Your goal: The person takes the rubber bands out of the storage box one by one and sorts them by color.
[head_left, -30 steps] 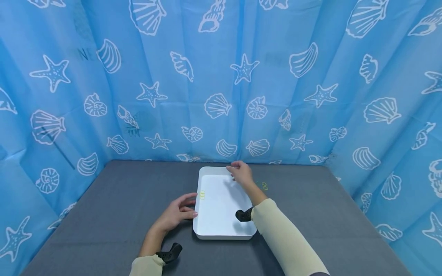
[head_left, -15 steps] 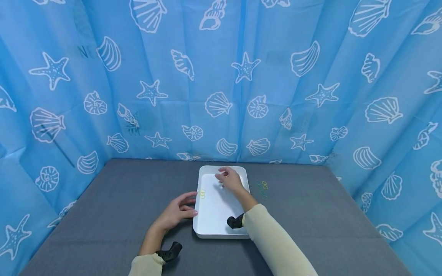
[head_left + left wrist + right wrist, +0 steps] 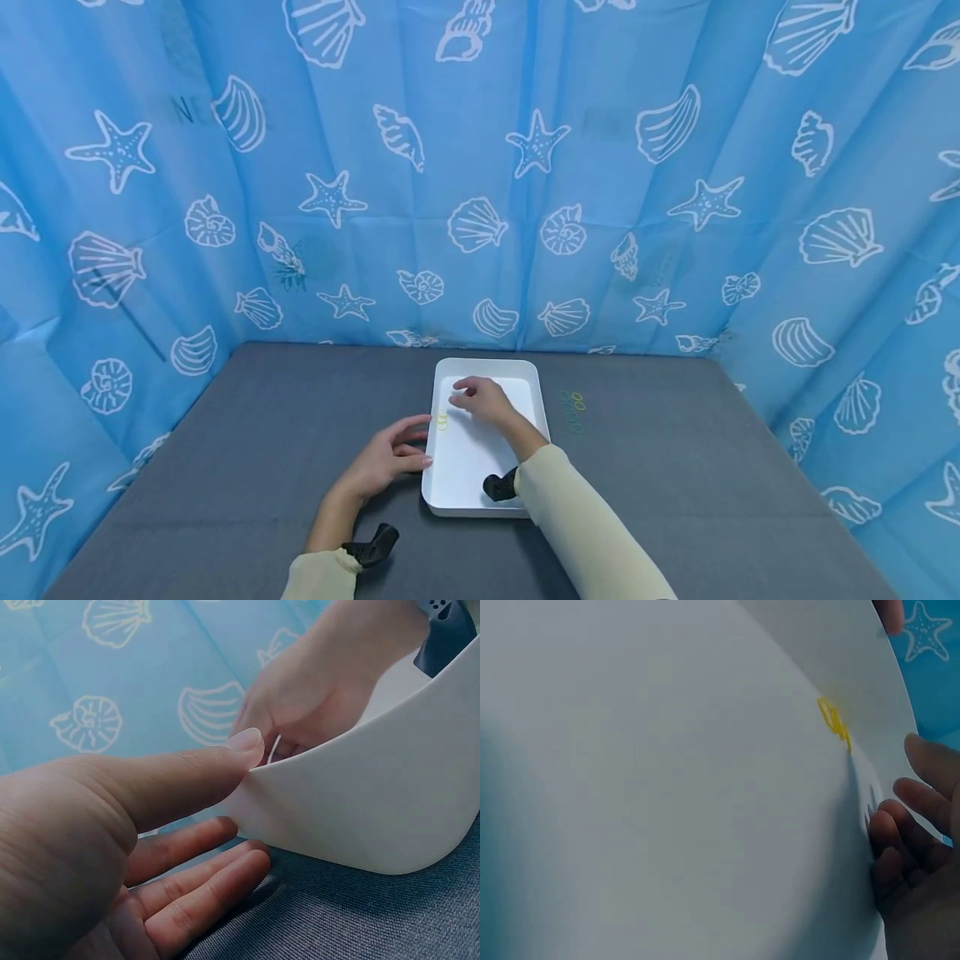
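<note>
A shallow white tray (image 3: 480,467) sits on the grey table. My left hand (image 3: 381,457) rests against its left side. In the left wrist view the left thumb (image 3: 244,746) lies at the rim, and the other fingers (image 3: 217,896) stretch loosely by the outer wall. Over the tray's left half, my right hand (image 3: 486,402) has its fingers drawn together. A thin pale strand (image 3: 274,748), like a rubber band, shows at those fingertips in the left wrist view; its colour is unclear. Yellow rubber bands (image 3: 834,724) lie inside the tray along its left wall.
Right of the tray, yellow rubber bands (image 3: 577,402) and green rubber bands (image 3: 574,425) lie on the grey table (image 3: 675,467). A blue curtain (image 3: 480,275) with white shells and starfish hangs behind and at both sides.
My right hand has travelled left from the tray's far right rim to over its left half, uncovering more green bands at the right. The left hand stays at the tray's left side.
</note>
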`<state>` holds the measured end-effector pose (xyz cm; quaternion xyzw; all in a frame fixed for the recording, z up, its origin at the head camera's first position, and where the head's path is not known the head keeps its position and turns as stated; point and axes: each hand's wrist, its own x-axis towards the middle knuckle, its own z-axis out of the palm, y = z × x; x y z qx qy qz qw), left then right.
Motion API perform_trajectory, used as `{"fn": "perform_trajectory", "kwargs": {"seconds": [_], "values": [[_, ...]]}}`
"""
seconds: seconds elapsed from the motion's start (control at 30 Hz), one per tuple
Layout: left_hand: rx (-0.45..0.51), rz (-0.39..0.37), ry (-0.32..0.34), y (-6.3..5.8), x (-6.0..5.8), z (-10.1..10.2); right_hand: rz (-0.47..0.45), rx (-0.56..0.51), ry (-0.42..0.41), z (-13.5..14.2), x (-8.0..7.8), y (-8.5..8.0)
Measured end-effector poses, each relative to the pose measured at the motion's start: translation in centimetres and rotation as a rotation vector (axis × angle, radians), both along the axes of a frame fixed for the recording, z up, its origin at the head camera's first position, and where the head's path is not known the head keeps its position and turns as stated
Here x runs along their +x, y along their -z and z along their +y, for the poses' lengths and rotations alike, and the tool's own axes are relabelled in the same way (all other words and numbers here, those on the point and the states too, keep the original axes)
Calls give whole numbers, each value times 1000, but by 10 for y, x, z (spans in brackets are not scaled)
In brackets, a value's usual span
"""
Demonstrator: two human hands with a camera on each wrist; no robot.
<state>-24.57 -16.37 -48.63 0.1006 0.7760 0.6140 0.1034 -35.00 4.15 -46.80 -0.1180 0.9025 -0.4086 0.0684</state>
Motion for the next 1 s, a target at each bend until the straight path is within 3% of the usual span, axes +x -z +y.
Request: {"fn": "perform_trajectory", "kwargs": {"seconds": [0.3, 1.0], "values": [[6, -7, -8, 1, 0, 0, -17, 127, -97, -10, 3, 1], [16, -5, -3, -1, 0, 1, -5, 189, -131, -13, 6, -4]]}}
